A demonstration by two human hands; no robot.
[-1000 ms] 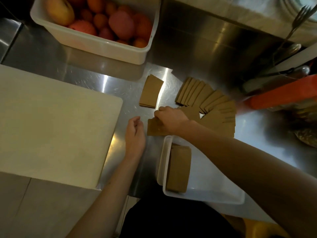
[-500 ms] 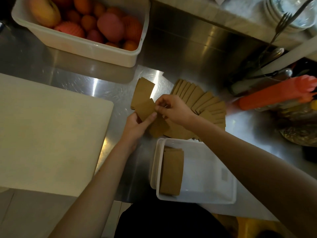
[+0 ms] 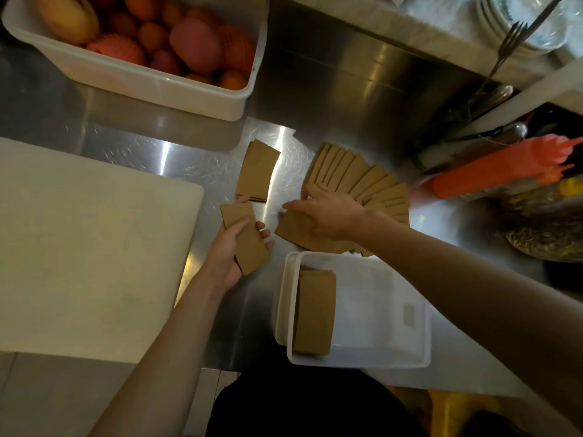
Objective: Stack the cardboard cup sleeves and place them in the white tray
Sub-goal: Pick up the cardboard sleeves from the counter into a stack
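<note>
**Gathering step.** The left hand (image 3: 225, 252) holds a small stack of flat brown cardboard cup sleeves (image 3: 244, 236) just above the steel tabletop (image 3: 202, 159). Its thumb lies across the top face and its fingers (image 3: 264, 235) curl round the right long edge, clamped on the stack. The right hand (image 3: 331, 216) lies over the near end of the fanned row of brown cardboard sleeves (image 3: 362, 181). Its fingers reach onto the nearest sleeve, and we cannot tell whether they pinch it or only press it.

We judge that the next sleeve is best slid free along its own length. It should be squared against the held stack at both short ends, so the curved edges nest.

The held stack's long axis runs diagonally, from far left to near right. A neat stack of brown sleeves (image 3: 315, 313) lies in the white rectangular plastic tray (image 3: 378, 316) against its left wall, long axis running near to far. We would turn the held stack to match it before lowering
</note>
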